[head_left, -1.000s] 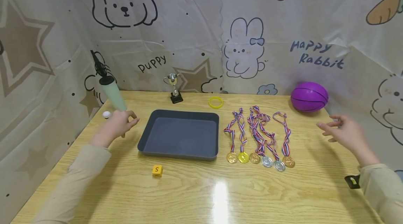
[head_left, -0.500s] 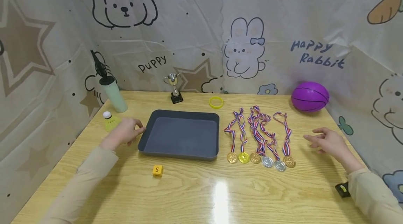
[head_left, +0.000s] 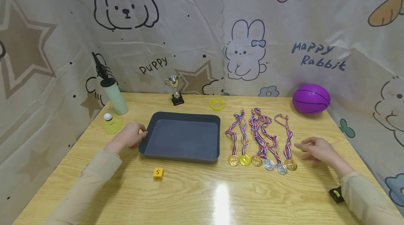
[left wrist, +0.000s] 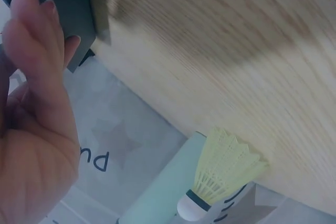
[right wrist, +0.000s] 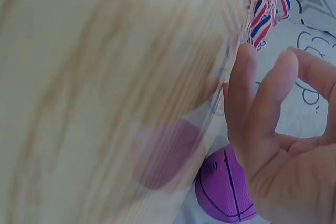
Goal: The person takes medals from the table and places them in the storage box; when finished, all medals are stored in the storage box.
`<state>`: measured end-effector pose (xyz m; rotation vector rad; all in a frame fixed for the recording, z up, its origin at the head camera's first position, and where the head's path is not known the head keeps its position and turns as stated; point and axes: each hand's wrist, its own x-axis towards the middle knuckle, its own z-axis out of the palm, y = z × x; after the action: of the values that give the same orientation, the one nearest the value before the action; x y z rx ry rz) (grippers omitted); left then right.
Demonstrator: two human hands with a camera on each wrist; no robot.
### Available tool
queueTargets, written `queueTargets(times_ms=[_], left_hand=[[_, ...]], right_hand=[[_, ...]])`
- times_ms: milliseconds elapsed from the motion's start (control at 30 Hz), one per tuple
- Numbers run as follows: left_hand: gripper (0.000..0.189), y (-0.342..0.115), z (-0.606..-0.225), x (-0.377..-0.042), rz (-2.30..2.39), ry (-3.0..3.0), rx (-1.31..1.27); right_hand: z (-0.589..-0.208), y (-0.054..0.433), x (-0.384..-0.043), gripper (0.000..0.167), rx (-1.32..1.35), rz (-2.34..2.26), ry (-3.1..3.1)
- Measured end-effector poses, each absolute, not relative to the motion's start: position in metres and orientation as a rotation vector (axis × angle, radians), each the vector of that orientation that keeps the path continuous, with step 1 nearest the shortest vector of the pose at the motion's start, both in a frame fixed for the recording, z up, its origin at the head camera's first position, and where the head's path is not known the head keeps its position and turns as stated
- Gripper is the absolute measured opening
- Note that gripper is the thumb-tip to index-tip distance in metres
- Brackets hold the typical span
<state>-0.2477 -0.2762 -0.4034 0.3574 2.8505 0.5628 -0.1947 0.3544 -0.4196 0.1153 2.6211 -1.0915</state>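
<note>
My left hand (head_left: pixel 128 136) is at the left rim of a dark grey rectangular tray (head_left: pixel 180 137), fingertips right at its edge. In the left wrist view, the bent fingers overlap the outer wall of the tray (left wrist: pixel 79 19). My right hand (head_left: pixel 318 150) hovers over the table with its fingers loosely bent and nothing between them. It is just right of the rightmost bronze-coloured medal (head_left: pixel 290 164) and its striped ribbon. Several more medals lie in a row to the left, including a gold one (head_left: pixel 244 160) and a silver one (head_left: pixel 281 168).
A yellow shuttlecock (head_left: pixel 112 125) and a pale green ball pump (head_left: pixel 116 98) stand at the left. Behind the tray are a small trophy cup (head_left: pixel 175 90) and a yellow wristband (head_left: pixel 216 104). A purple ball (head_left: pixel 311 99) sits back right; a yellow lettered cube (head_left: pixel 158 173) lies in front.
My left hand has moved right, from beside the shuttlecock to the tray's left rim, uncovering the shuttlecock. My right hand has come left and nearer, towards the medals. The tray stays put.
</note>
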Motion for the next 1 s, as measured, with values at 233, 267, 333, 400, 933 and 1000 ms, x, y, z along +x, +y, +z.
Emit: queueTargets(times_ms=[233, 267, 333, 400, 933, 1000], left_hand=[[0.027, -0.272, -0.402, -0.247, 0.644, 2.793, 0.339], [0.026, -0.272, -0.402, -0.247, 0.648, 2.787, 0.339], [0.025, -0.271, -0.402, -0.246, 0.655, 2.781, 0.344], [0.025, -0.271, -0.402, -0.246, 0.664, 2.775, 0.337], [0.024, -0.270, -0.402, -0.245, 0.671, 2.761, 0.333], [0.025, -0.270, -0.402, -0.245, 0.666, 2.760, 0.334]], right_hand=[[-0.419, 0.342, -0.193, 0.068, 0.111, -1.146, 2.559], [-0.419, 0.340, -0.193, 0.067, 0.113, -1.151, 2.551], [-0.418, 0.337, -0.193, 0.065, 0.117, -1.157, 2.542], [-0.419, 0.335, -0.194, 0.063, 0.115, -1.162, 2.536], [-0.423, 0.325, -0.201, 0.044, 0.168, -1.151, 2.512], [-0.423, 0.324, -0.202, 0.041, 0.182, -1.152, 2.500]])
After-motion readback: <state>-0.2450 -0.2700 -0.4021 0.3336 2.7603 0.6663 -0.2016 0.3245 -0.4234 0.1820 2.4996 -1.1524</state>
